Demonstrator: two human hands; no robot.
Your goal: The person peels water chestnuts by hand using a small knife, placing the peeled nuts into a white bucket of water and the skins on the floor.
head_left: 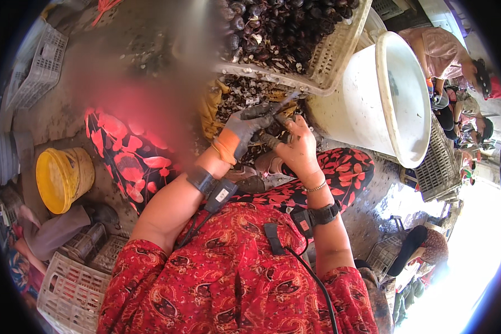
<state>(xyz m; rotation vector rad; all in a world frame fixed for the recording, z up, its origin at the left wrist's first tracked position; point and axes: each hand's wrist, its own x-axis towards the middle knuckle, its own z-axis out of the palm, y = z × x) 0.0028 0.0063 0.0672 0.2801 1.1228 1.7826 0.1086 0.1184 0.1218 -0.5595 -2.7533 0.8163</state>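
My left hand [244, 127], in a soiled grey glove with an orange cuff, is closed around a narrow metal blade, probably a knife [290, 98], which points up and to the right. Close beside it is my right hand [297, 140], bare at the palm with dark coverings or dirt on its fingers. The fingers of both hands nearly meet; whether the right one pinches a small dark piece cannot be made out. Below the hands lie dark and white peelings [250, 94]. Just beyond, a plastic crate [332, 54] holds many dark round pieces resembling water chestnuts [292, 25].
A large white bucket [355, 100] stands right of the crate. To the left are a yellow bucket [52, 179] and a perforated crate [41, 62]. Another crate [73, 288] is at lower left. Co-workers [442, 54] sit along the right. A blur covers part of the upper left.
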